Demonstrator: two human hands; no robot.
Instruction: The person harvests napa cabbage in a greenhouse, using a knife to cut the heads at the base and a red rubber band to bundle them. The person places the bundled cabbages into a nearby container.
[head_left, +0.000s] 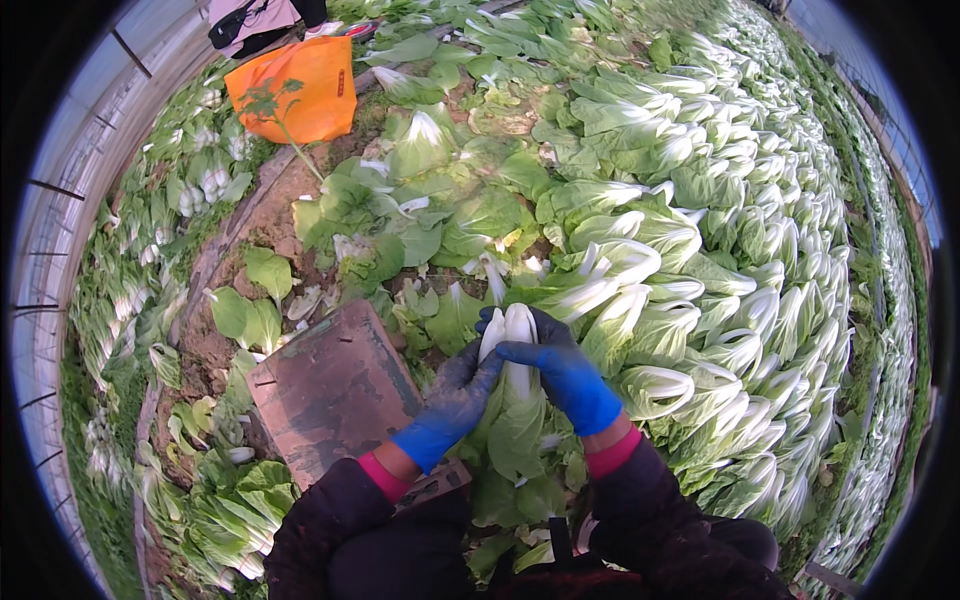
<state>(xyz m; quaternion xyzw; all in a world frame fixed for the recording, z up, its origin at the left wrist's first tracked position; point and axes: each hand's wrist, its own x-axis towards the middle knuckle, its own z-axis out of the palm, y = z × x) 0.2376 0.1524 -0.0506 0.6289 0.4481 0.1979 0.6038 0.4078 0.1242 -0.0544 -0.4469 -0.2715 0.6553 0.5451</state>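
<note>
In front of my body, both hands wear blue gloves with dirt-darkened fingers. My left hand (461, 386) grips the left side of a leafy green cabbage head (519, 375) by its white stalks. From the other side my right hand (559, 367) wraps around the same stalks, its thumb lying across them. The white base points away from me, while the green leaves hang down towards my lap. A narrower white stalk (491, 335) stands beside the main head between my hands; whether the two are joined is hidden by my fingers.
Many cut cabbage heads (720, 285) lie in dense rows on the right. A worn board (337, 390) rests by my left forearm. Bundled greens (240, 517) lie at lower left. Farther off are an orange bag (300, 90) and another person (259, 22). Loose leaves (480, 217) litter the soil.
</note>
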